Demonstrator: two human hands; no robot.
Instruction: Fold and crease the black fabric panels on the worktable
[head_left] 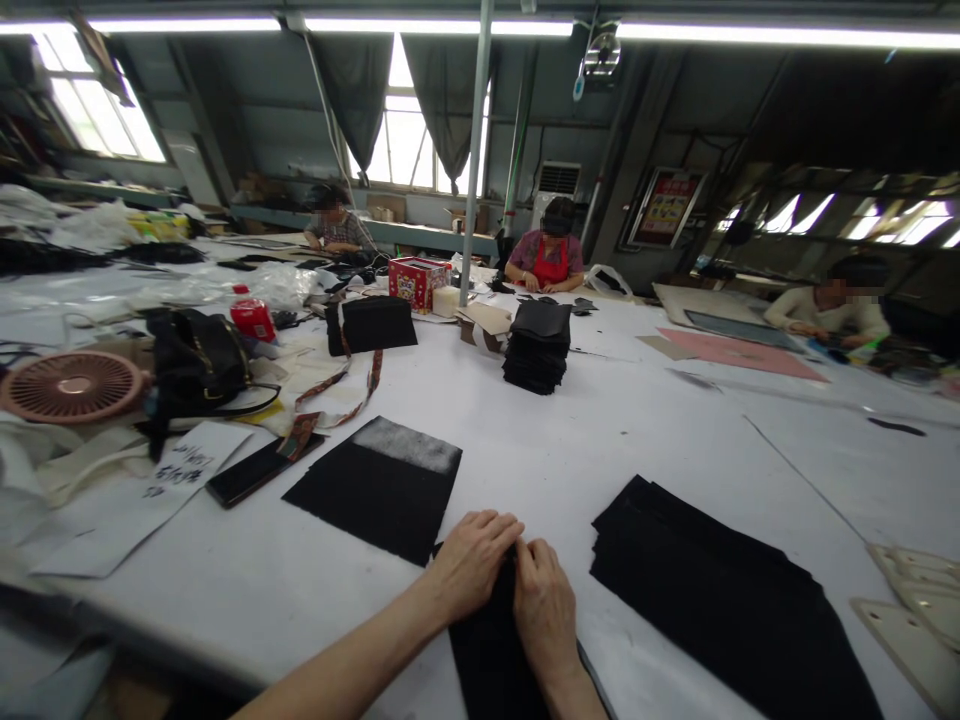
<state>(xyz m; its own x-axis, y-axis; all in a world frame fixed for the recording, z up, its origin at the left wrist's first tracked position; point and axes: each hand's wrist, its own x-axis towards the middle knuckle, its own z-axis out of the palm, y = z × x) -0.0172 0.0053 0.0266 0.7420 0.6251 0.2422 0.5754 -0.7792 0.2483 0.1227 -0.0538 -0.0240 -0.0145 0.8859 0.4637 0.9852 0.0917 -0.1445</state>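
A black fabric piece (489, 662) lies on the white table close in front of me. Over its far edge, my left hand (474, 562) is closed, its fingers bent and pressed together. Beside it my right hand (544, 605) pinches the same edge, thumb side towards the left hand; the fingertips of both nearly meet. What lies under the fingers is hidden. Just beyond the left hand is a flat black piece (375, 495) with a whitish, powdery-looking band along its far side. To the right spreads a stack of black pieces (720, 590), slightly fanned.
Farther off stand a black stack (537, 348), a folded black piece (379, 325) and a metal pole (475, 160). At left are a phone (251, 472), a pink fan (73, 386) and a black bag (199, 360). Beige panels (911, 640) lie right. Several people sit across the table.
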